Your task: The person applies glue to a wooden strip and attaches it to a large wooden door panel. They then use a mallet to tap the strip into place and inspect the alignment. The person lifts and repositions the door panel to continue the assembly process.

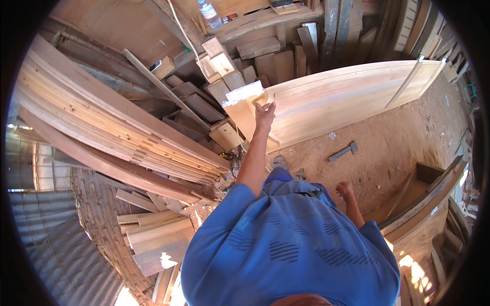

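A long pale wooden panel point(332, 99) with a raised frame along its edges stands before me and stretches to the far right. My left hand point(264, 116) reaches out to its left end, thumb and fingers apart, with the tips on the wood. A yellowish patch point(260, 98) shows at those fingertips; whether it is a separate piece I cannot tell. Just beyond lies a white, crumpled-looking piece point(244, 93) on the panel's corner. My right hand point(345, 190) hangs low beside my body, its fingers curled in, with nothing seen in them. It touches nothing visible.
A hammer point(343, 151) lies on the dirt floor. Long stacked boards point(117, 122) run along the left. Wood offcuts point(204, 104) and a water bottle point(210, 14) are at the back. A wooden frame point(426, 196) stands at the right, corrugated metal sheet point(56, 239) at the lower left.
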Demonstrator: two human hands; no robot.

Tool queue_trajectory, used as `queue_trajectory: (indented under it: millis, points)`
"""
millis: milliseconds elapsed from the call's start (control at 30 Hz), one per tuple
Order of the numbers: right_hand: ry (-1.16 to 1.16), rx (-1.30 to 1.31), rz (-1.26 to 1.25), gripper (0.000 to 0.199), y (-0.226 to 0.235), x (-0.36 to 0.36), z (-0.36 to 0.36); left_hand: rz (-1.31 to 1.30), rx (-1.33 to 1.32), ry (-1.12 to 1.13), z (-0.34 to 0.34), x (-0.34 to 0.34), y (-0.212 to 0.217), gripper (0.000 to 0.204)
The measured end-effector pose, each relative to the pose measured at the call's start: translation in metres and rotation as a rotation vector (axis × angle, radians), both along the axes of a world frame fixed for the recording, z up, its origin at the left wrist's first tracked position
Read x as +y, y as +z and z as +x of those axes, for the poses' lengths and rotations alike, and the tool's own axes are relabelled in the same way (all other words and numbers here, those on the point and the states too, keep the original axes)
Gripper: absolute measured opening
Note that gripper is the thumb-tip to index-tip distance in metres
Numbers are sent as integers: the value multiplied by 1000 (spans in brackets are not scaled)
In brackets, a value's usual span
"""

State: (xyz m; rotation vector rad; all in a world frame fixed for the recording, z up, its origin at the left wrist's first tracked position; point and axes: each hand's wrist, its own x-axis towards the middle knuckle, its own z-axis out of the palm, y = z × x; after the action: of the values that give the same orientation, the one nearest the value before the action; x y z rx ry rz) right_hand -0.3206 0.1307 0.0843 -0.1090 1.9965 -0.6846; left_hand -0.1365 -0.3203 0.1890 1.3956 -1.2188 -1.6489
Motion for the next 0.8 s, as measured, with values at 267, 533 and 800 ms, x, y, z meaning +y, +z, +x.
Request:
queue_trajectory:
  millis: [267, 533, 800]
  points:
    - [-189, 76, -252, 21, 11, -11, 24, -15, 133, -105, -41, -6, 29, 91]
    - [-62, 40, -87, 33, 11, -2, 56, -438, -60, -537, -49, 15, 51, 94]
    - [-272, 37, -279, 26, 23, 72, 31, -314, -228, -765, -37, 88, -6, 80]
